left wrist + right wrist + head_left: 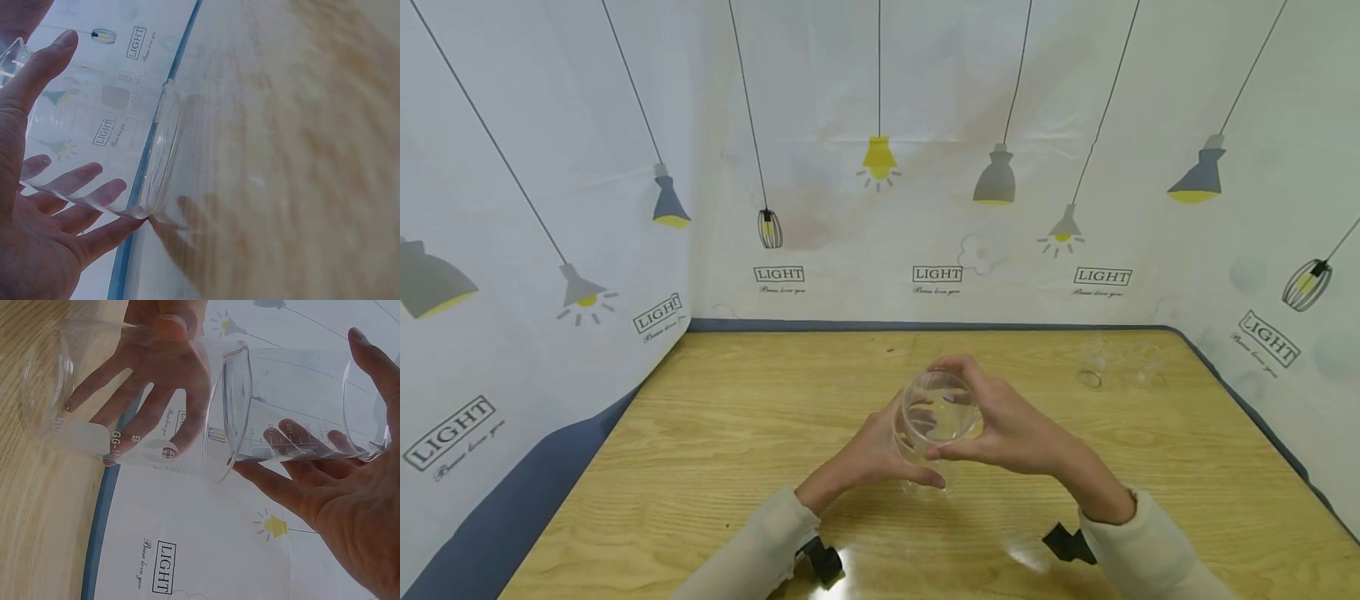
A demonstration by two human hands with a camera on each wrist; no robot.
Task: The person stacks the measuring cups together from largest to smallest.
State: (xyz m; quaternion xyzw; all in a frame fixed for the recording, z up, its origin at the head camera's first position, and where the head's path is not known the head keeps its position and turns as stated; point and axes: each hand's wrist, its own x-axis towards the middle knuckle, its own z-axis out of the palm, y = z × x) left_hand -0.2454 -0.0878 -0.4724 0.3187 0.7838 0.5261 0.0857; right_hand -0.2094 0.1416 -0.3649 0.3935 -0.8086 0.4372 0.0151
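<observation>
Two clear glass beakers are held one above the other over the middle of the table. My left hand (872, 450) grips the larger lower beaker (94, 437), fingers spread round one side and thumb on the other. It is upright, its base close to the wood in the left wrist view. My right hand (1018, 425) holds the smaller upper beaker (294, 394) between thumb and fingers, its spout and open rim upward. Its base is right at the mouth of the lower beaker. Printed measuring marks show on both. From the head, the upper beaker hides most of the lower one.
At the back right of the wooden table (760, 400) stand more clear glass vessels (1090, 379), faint against the wood. White sheeting (842, 233) printed with lamps walls in the back and both sides. Black wrist mounts (823, 562) hang under both sleeves.
</observation>
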